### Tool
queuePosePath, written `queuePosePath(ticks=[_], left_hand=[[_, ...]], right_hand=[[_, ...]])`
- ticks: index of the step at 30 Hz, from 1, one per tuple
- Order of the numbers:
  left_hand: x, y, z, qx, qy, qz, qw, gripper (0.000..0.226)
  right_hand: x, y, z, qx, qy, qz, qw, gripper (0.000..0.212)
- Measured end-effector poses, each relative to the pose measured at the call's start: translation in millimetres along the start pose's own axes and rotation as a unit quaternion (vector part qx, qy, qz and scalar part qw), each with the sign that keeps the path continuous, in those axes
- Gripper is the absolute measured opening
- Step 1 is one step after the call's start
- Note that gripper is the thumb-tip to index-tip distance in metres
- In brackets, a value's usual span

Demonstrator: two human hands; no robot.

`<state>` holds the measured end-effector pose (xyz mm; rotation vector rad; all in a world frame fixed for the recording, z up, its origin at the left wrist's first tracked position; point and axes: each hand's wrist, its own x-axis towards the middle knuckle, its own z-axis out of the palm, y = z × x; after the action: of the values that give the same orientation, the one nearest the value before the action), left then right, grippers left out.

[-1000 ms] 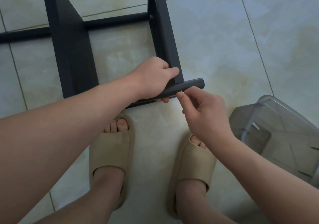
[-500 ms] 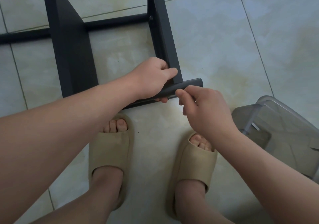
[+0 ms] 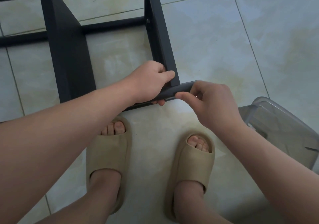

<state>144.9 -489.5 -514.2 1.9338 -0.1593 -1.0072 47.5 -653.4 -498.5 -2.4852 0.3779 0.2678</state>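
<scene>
At the far left, the wide panel (image 3: 69, 59) of the dark frame stands on the tiled floor (image 3: 224, 34). It gives the half-built rack a footing, so you need not carry its weight.

Your left hand (image 3: 151, 84) comes next. It is clamped on the round bar (image 3: 172, 91), fingers wrapped underneath and thumb laid across the top. The thumb tip presses right against the foot of the upright post (image 3: 162, 39). That grip probably does two jobs at once: it stops the bar from rolling and it pins bar and post together at the corner where they meet. The bar itself lies crosswise in front of your sandals (image 3: 110, 151), raised off the floor, and its free end points right.

Your right hand (image 3: 212, 103) closes over that free end. The fingers are curled over the top and the thumb is tucked against the lower edge. Something small glints between thumb and fingers, but you cannot tell from here whether it is a fastener or just a highlight. The hand sits at the very tip, which suggests you are working on the end of the bar, fitting or turning something there, while the left hand supplies the counter-hold.

Further right, the clear bin (image 3: 283, 120) stands within easy reach, likely for parts.
</scene>
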Motion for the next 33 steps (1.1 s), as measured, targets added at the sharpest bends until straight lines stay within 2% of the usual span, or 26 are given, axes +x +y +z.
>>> queuePosePath(ticks=[4,6,8,10,12,14,16,19,22,24,27,28,31,33], left_hand=[[-5,2,3,0.036,0.05,-0.005,0.998,0.04],[-9,3,7,0.107,0.117,0.004,0.987,0.035],[-19,9,9,0.134,0.192,0.017,0.972,0.025],[-30,18,10,0.187,0.266,0.068,0.943,0.024],[-38,33,15,0.235,0.282,0.154,0.917,0.024],[-45,55,31,0.227,0.22,0.224,0.922,0.016],[-50,74,55,0.25,0.113,0.251,0.928,0.009],[-47,87,93,0.322,-0.069,0.177,0.928,0.014],[-34,87,124,0.352,-0.17,0.067,0.918,0.038],[-23,84,142,0.36,-0.191,0.028,0.913,0.051],[-10,79,164,0.333,-0.211,-0.013,0.919,0.055],[-6,76,172,0.306,-0.219,-0.016,0.926,0.049],[1,64,191,0.206,-0.194,-0.003,0.959,0.004],[3,58,197,0.165,-0.17,-0.004,0.971,0.014]], right_hand=[[-8,7,-3,0.013,-0.033,-0.036,0.999,0.028],[-20,15,-10,0.041,-0.066,-0.041,0.996,0.013],[-36,26,-20,0.065,-0.071,-0.033,0.995,0.015],[-53,39,-31,0.059,-0.055,-0.02,0.997,0.019],[-69,56,-45,0.037,-0.04,-0.004,0.999,0.023],[-84,76,-61,0.002,-0.028,0.014,1.0,0.027],[-98,98,-74,-0.019,-0.023,0.043,0.999,0.029],[-109,132,-88,-0.025,-0.015,0.102,0.994,0.03],[-107,164,-91,-0.032,-0.027,0.151,0.988,0.031],[-100,181,-87,-0.031,-0.057,0.178,0.982,0.031],[-88,199,-71,-0.022,-0.115,0.193,0.974,0.033],[-83,202,-64,-0.023,-0.131,0.188,0.973,0.034],[-70,206,-44,-0.035,-0.174,0.163,0.97,0.034],[-63,208,-33,-0.056,-0.192,0.141,0.97,0.028]])
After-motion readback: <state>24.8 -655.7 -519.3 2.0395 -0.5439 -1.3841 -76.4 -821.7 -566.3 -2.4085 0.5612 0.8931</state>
